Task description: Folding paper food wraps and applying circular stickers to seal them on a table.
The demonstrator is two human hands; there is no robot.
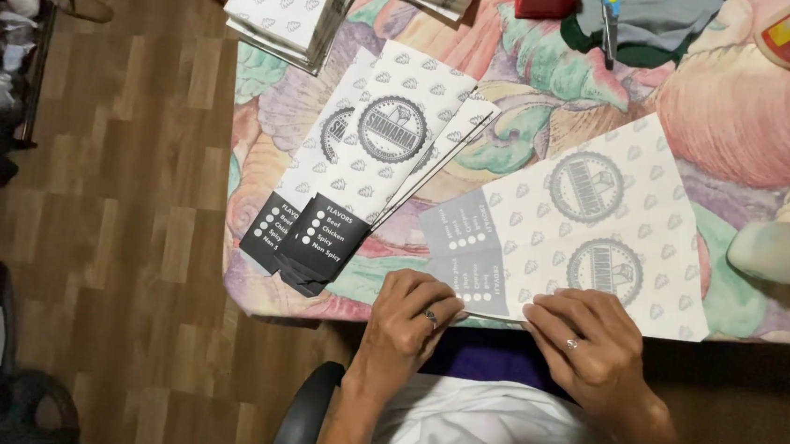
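Both your hands press the near edge of the flat paper sheet (592,219).

Your left hand (409,322) and right hand (592,346) pinch its edge at the table (751,118) rim; the sheet runs away from you, right hand nearer its middle.

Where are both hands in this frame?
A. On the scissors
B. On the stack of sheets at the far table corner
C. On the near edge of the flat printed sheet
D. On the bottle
C: the left hand and right hand press the near edge of the flat printed sheet.

Wood plank floor (135,183), floral tbl cover (760,119), blk chair arm (304,422)
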